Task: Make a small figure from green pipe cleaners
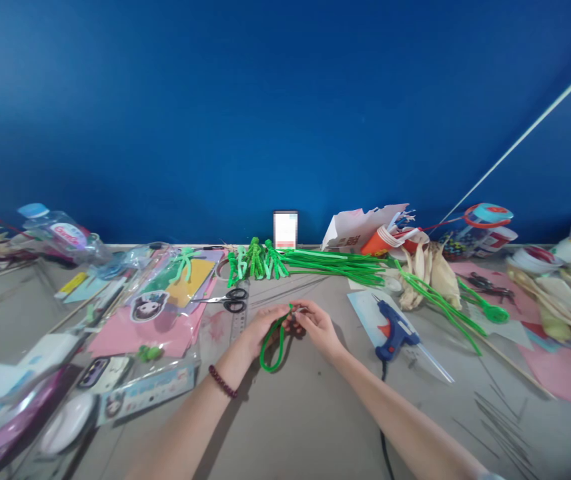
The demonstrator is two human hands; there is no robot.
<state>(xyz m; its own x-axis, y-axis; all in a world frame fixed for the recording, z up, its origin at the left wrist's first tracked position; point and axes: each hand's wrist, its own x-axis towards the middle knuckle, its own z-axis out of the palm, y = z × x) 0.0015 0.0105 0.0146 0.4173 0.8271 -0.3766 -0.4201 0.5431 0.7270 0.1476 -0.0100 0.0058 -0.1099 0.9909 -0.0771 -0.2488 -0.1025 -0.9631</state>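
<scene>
My left hand (pixel 264 325) and right hand (pixel 317 327) pinch a bright-green fuzzy pipe-cleaner loop (pixel 281 347) at its far end. Loop droops toward me, long axis slanting left, left hand nearer.

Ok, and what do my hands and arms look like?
Neither your left hand nor your right hand wears a glove. A dark reddish beaded bracelet circles the left wrist. Pale cloth, perhaps a sleeve, edges the right forearm.

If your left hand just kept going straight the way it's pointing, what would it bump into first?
Probably the right hand: its fingertips lie just ahead of the left hand's, close to the top of the green loop. Exact depth is unclear from one view.
</scene>
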